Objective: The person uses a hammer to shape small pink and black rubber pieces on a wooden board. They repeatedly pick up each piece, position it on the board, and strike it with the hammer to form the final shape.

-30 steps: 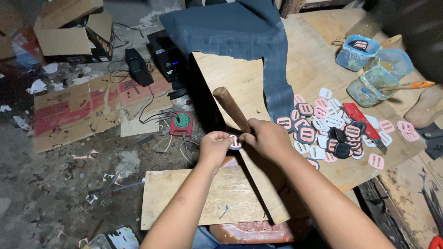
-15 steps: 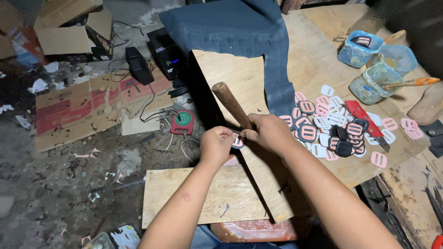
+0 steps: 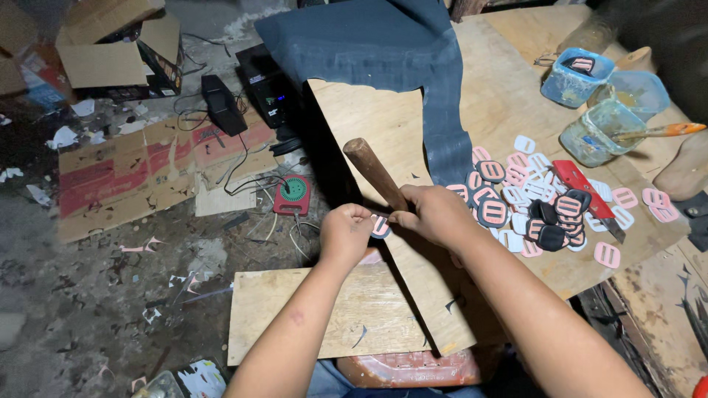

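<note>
Barely shifted since before: left hand (image 3: 345, 234) and right hand (image 3: 435, 214) pinching small pink-and-dark patch (image 3: 380, 225); wooden handle (image 3: 375, 174) under right fingers; pink oval patches (image 3: 542, 203) heaped rightward.

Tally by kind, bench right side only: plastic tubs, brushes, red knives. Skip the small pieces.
Plastic tubs: 3
Brush: 1
Red knife: 1
Total: 5
Small oval pieces are overlapped, too many for an exact count.
</note>
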